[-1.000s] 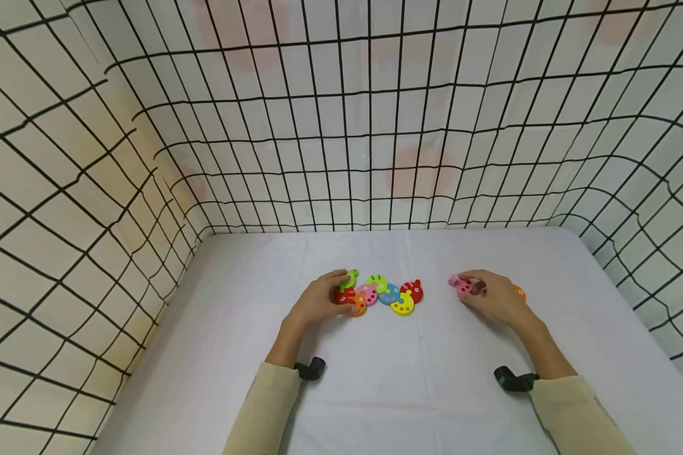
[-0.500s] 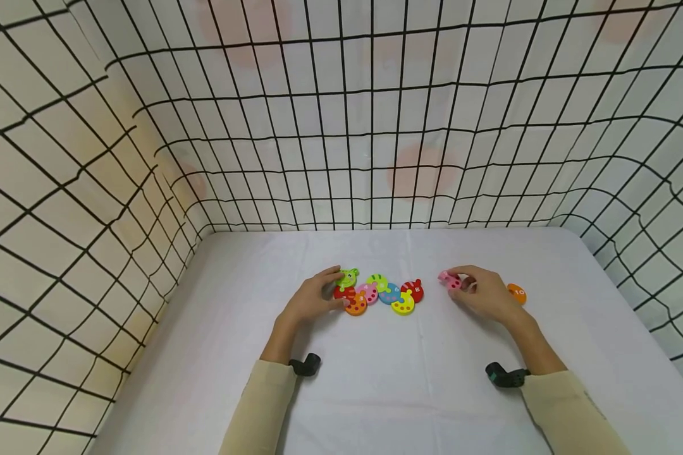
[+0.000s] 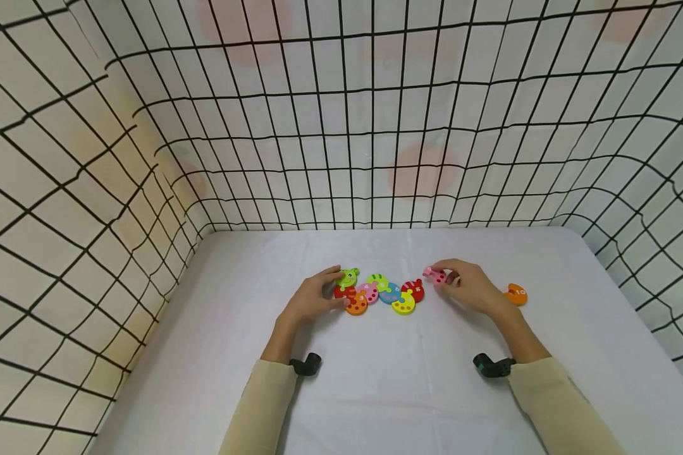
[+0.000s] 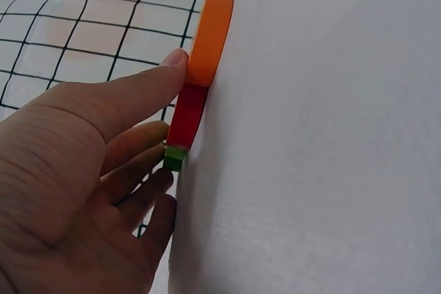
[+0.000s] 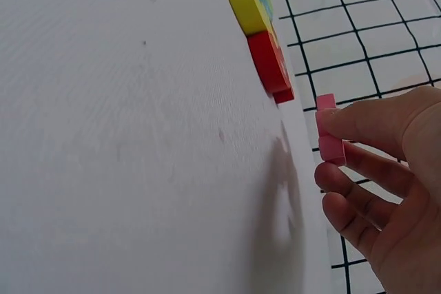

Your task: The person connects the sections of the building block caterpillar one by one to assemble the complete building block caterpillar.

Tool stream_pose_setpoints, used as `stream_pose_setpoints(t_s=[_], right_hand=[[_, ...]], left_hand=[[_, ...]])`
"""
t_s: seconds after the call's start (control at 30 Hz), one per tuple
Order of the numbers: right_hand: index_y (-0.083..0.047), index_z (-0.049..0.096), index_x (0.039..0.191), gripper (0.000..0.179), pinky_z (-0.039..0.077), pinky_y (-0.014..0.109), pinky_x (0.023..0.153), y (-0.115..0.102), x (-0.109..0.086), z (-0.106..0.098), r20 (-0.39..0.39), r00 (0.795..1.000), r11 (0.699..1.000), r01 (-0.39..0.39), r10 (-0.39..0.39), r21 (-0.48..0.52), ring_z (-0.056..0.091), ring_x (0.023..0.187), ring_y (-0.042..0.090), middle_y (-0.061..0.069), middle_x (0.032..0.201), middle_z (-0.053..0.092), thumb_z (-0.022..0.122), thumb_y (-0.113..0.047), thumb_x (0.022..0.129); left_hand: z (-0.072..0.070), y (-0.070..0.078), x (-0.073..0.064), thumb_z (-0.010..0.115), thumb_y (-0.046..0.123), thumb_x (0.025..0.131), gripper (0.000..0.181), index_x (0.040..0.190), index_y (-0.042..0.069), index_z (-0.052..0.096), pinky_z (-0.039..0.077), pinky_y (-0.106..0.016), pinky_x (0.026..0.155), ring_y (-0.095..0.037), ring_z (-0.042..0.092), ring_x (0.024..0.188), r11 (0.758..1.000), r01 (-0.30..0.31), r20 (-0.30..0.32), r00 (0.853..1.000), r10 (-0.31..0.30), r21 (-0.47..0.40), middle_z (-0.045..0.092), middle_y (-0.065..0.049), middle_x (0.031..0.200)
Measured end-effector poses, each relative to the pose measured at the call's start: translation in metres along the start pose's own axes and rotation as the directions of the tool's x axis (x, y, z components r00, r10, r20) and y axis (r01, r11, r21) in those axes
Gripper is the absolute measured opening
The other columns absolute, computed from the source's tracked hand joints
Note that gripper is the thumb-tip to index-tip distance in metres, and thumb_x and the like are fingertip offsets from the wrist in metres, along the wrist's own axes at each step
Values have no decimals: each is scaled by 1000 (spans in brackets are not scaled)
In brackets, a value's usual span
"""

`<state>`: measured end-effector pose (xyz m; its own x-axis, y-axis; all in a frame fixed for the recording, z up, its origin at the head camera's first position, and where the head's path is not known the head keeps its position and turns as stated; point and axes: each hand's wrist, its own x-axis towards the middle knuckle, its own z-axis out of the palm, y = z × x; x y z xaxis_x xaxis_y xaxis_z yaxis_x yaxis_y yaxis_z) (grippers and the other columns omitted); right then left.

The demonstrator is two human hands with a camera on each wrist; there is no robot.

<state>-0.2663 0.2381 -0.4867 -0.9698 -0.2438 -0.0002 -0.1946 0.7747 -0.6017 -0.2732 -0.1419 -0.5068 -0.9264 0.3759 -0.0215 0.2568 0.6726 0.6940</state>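
Observation:
A caterpillar puzzle of flat, coloured, numbered pieces lies on the white table, its green smiling head piece (image 3: 349,277) at the left end. My left hand (image 3: 312,296) rests at this end, fingertips by the head and thumb against the orange piece (image 3: 356,303); its fingers look relaxed. Between them is a red piece (image 4: 187,116). My right hand (image 3: 468,287) pinches a pink puzzle piece (image 5: 329,132) between thumb and fingers, raised off the table. It is just right of the red piece numbered 8 (image 3: 413,291), apart from it.
An orange piece numbered 10 (image 3: 515,294) lies alone on the table (image 3: 375,385), right of my right hand. Black netting (image 3: 370,133) over white cloth walls surrounds the table's back and sides. Both wrists wear black cameras.
My right hand has carried the pink piece left toward the chain, uncovering the orange piece 10. My left hand shifted slightly left, showing more of the green head, then stayed still.

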Motion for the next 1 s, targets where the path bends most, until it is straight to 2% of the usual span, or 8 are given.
stream_pose_setpoints(t_s=[0.2,0.4,0.83,1.0], right_hand=[[-15,61,141,47,52,28,75,-6,8,7,30,999,1000,17,-17,24,57,99,25,13,123,65,71,-16,96],[-14,61,142,46,52,29,76,-13,11,12,39,998,999,41,-42,24,57,100,25,13,128,64,70,-13,96],[-14,61,141,44,54,32,77,-11,14,15,64,996,998,57,-56,-1,57,99,26,12,115,66,69,-11,97],[-12,62,140,46,55,33,81,-10,16,21,75,995,998,63,-63,-4,56,98,26,11,115,66,70,-6,95]], left_hand=[[0,-1,0,81,31,88,66,149,19,57,28,-51,127,-24,32,156,1000,-1,-8,1000,1,-19,42,3,164],[-1,-2,0,77,30,93,60,149,19,57,26,-51,127,-24,31,156,999,-1,-13,1000,1,-35,42,5,164],[1,-1,1,77,27,93,58,148,22,58,25,-50,128,-22,30,157,998,39,-24,999,-40,-59,43,9,163],[1,-2,0,78,27,93,58,147,21,59,25,-51,128,-23,31,156,996,43,-25,999,-45,-73,43,8,163]])
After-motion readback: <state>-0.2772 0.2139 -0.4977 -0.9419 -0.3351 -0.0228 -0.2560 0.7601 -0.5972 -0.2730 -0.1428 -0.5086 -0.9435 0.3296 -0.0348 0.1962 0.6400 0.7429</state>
